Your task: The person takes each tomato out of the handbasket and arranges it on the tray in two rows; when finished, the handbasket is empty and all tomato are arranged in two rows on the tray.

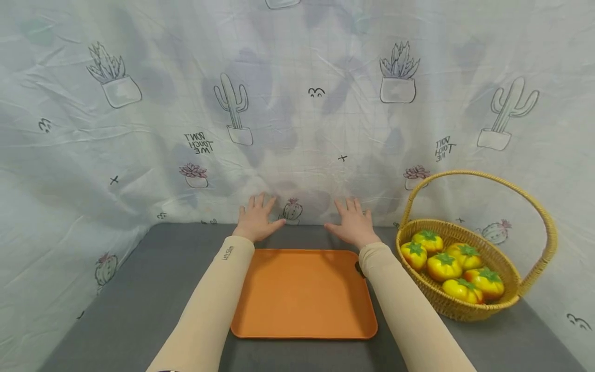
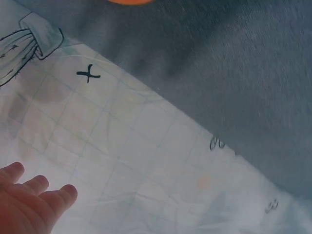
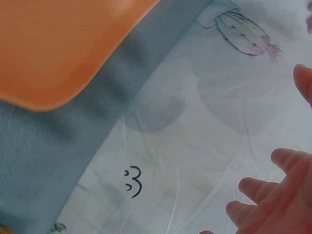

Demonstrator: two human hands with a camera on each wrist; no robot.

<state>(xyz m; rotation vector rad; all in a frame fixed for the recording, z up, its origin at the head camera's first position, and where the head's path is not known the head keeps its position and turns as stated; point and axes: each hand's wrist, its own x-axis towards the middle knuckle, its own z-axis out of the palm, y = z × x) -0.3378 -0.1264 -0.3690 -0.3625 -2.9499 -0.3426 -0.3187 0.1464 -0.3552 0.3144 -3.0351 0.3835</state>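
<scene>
Both hands reach past the far edge of an orange tray (image 1: 304,294), fingers spread and holding nothing. The left hand (image 1: 257,219) is by the tray's far left corner, its fingertips in front of the printed curtain. Beyond the far right corner is the right hand (image 1: 353,223), thumb pointing inward. In the left wrist view, part of the left hand (image 2: 31,204) shows at the lower left; in the right wrist view, the right hand (image 3: 280,195) shows at the lower right. A wicker basket (image 1: 465,310) with a tall handle stands right of the right arm, holding several yellow persimmon-like fruits (image 1: 444,267).
The tray lies on a dark grey tabletop (image 1: 139,289). A pale curtain (image 1: 297,129) printed with cacti and potted plants hangs behind and at both sides of the table. A small black object (image 1: 359,269) shows at the tray's right edge, partly behind the right sleeve.
</scene>
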